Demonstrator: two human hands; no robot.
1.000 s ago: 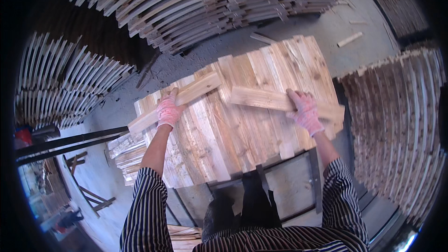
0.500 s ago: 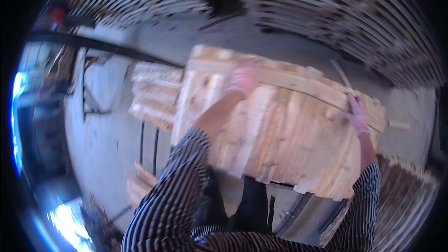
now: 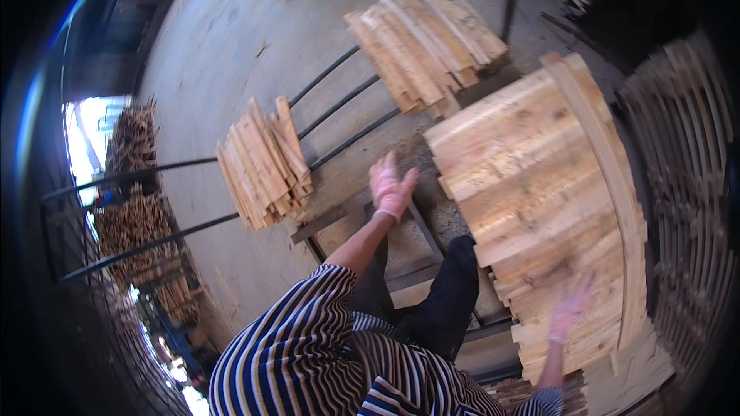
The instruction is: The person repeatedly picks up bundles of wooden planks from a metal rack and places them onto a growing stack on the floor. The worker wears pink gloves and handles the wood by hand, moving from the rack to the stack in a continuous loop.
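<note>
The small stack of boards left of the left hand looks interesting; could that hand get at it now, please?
Probably yes: the left hand is empty and open, and nothing appears to stand between it and the small stack of boards, though a lean or step may be needed.

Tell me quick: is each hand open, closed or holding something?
Left hand: open, nothing visible in it.
Right hand: open, blurred, over the wide board stack; nothing visible in it, contact unclear.

Pink-gloved left hand (image 3: 392, 187), striped shirt (image 3: 297, 343)
</note>
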